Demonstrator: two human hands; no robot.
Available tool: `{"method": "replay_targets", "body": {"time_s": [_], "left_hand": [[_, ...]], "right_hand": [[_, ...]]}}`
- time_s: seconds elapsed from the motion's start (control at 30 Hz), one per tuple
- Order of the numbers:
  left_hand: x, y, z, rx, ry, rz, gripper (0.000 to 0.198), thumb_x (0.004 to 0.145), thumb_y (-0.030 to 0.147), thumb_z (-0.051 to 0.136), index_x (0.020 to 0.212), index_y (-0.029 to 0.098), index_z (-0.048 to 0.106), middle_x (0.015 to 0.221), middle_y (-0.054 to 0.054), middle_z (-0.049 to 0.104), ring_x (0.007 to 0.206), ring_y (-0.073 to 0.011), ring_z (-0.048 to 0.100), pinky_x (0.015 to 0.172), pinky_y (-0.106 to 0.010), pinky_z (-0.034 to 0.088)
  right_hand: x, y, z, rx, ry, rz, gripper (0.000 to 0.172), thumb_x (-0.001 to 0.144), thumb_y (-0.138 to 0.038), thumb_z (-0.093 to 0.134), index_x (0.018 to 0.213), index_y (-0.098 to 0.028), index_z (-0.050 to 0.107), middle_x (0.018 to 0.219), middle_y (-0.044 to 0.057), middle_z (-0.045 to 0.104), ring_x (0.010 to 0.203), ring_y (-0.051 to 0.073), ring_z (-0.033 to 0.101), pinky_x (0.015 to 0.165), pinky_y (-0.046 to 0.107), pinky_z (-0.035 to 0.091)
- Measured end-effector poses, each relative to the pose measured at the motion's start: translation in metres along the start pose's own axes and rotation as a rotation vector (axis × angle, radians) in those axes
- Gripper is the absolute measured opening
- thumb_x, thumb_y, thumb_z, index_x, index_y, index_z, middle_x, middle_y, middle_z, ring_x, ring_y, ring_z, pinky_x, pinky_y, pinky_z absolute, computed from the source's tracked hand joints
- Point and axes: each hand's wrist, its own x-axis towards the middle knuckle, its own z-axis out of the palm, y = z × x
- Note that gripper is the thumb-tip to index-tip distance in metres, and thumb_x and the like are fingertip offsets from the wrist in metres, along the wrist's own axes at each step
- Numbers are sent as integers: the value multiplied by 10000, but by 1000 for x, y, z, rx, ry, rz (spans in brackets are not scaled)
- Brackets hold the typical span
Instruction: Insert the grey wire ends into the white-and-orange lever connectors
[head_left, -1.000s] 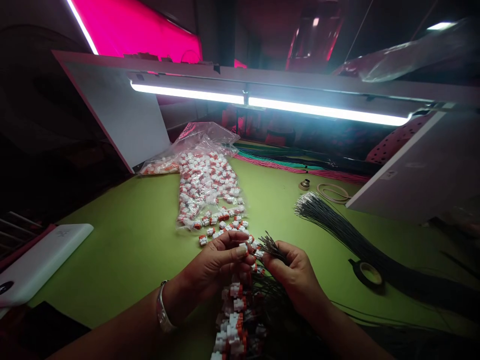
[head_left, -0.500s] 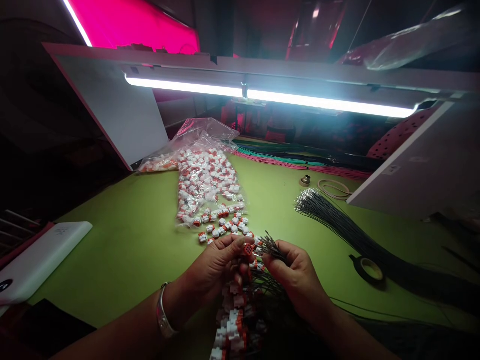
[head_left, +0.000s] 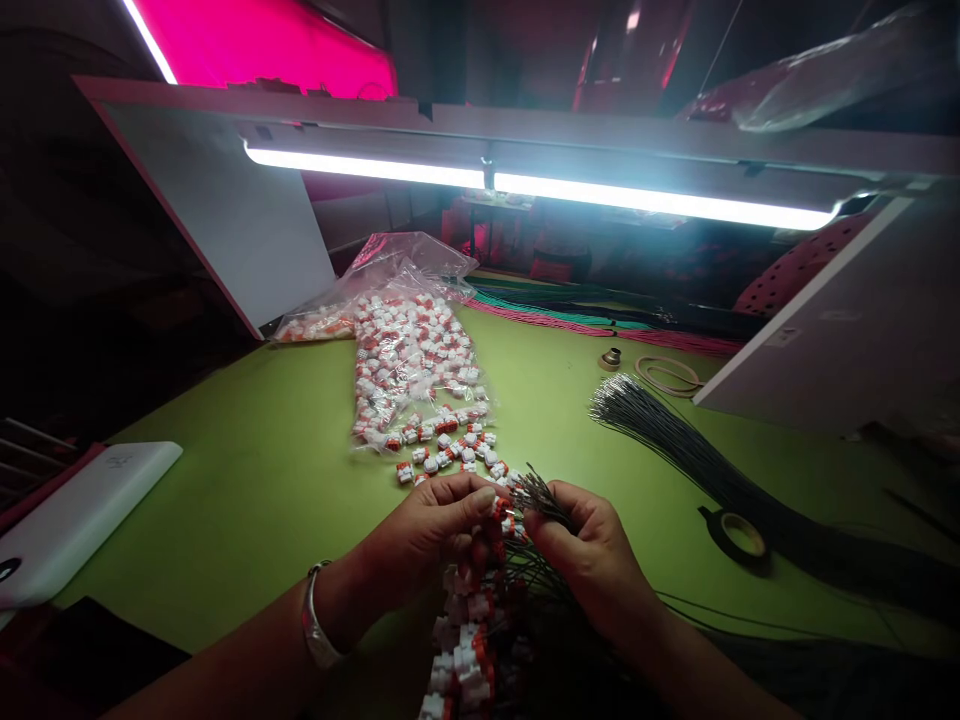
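1. String of wired connectors (head_left: 466, 645), white and orange, hangs nearest, under both wrists, with dark leads trailing right.

2. Left hand (head_left: 431, 535), metal bracelet (head_left: 315, 628) on the wrist. Its grip is pinched on one connector (head_left: 499, 510), thumb and forefinger pressed together over it. A second ago this piece stood white-end-up at the fingertips. Half a second ago it had turned its red face up. It now sits lower and mostly covered, tight against the other hand.

3. Right hand (head_left: 592, 560). Its grip is closed around a tuft of wire ends (head_left: 541, 492), which fan up and left and touch the connector. This hand has barely moved, and the gap between the two hands has narrowed. Judged from that, the piece is being pressed onto the ends rather than merely turned over.

4. Counter (head_left: 247, 490), green. A white slab (head_left: 82, 515) lies at its left edge and a tape roll (head_left: 739, 540) to the right.

5. Loose connectors (head_left: 454, 452) lie just beyond the fingers, spilling from a clear bag (head_left: 409, 360). None has shifted.

6. Dark wire bundle (head_left: 675, 440), its bare tips toward the middle. A rubber ring (head_left: 667, 376) and a small metal fitting (head_left: 611, 358) lie near its tips.

7. Coloured cables (head_left: 600, 322) run along the far edge.

8. Two leaning white boards (head_left: 240, 230), with a lit tube lamp (head_left: 525, 190) above them.
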Motion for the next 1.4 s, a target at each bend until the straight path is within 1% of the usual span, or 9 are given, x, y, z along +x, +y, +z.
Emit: {"method": "replay_targets", "body": {"time_s": [0.07, 0.37, 0.5, 0.7, 0.83, 0.97, 1.17, 1.27, 1.4], "left_hand": [[0, -1, 1, 4, 13, -10, 214, 831, 335, 740, 791, 131, 692, 599, -8, 645, 421, -77, 579, 381, -138, 484], [0, -1, 4, -2, 48, -22, 260, 774, 361, 796, 827, 119, 716, 623, -6, 640, 466, -79, 590, 402, -142, 510], [-2, -3, 4, 8, 81, 33, 260, 758, 335, 813, 910, 142, 728, 678, -7, 670, 507, -92, 616, 432, -161, 523], [-3, -4, 3, 135, 70, 122, 188, 812, 313, 769, 843, 135, 718, 641, -19, 686, 534, -110, 632, 479, -186, 534], [-4, -6, 8, 148, 62, 110, 193, 784, 306, 794, 816, 136, 709, 608, -12, 685, 509, -109, 637, 488, -183, 529], [-6, -8, 12, 131, 52, 55, 228, 782, 338, 790, 798, 136, 685, 589, -18, 686, 445, -106, 606, 443, -192, 511], [-6, -8, 10, 119, 102, 134, 225, 771, 328, 802, 776, 130, 695, 612, 4, 655, 491, -76, 586, 478, -161, 505], [-7, -8, 12, 146, 96, 99, 255, 765, 365, 799, 782, 138, 684, 595, 1, 645, 450, -94, 574, 433, -193, 509], [-8, -10, 14, 181, 70, 58, 283, 771, 402, 784, 808, 141, 679, 583, -15, 649, 409, -114, 570, 397, -216, 496]], "right_hand": [[-1, 0, 0, 7, 1, 3, 237, 783, -346, 707, 723, -147, 593, 650, -16, 509, 614, 127, 408, 568, 256, 344], [-1, -1, 1, 13, -1, 7, 260, 798, -372, 699, 731, -149, 585, 667, -5, 527, 625, 137, 433, 586, 265, 368], [0, 1, 0, 23, -9, -4, 197, 811, -314, 682, 739, -157, 587, 671, -15, 501, 647, 140, 444, 620, 270, 383], [-3, -1, 2, 37, -32, 0, 154, 794, -269, 682, 732, -160, 592, 651, -30, 482, 606, 119, 385, 616, 269, 380], [-5, -2, 3, 21, -52, 8, 178, 815, -298, 672, 742, -157, 590, 663, -24, 498, 615, 121, 399, 587, 256, 364], [-5, 1, 2, -31, -57, -11, 193, 833, -299, 653, 731, -151, 584, 664, -20, 509, 620, 123, 403, 571, 251, 354], [-4, 3, -1, -182, -74, -105, 183, 897, -287, 569, 764, -160, 572, 693, -22, 492, 644, 132, 398, 576, 256, 346], [-5, 2, -1, -233, -88, -170, 187, 904, -265, 547, 742, -171, 551, 681, -26, 480, 634, 132, 388, 564, 254, 343], [-6, 3, -2, -264, -87, -185, 191, 895, -245, 545, 715, -185, 519, 657, -34, 472, 606, 128, 383, 538, 250, 332]]}}
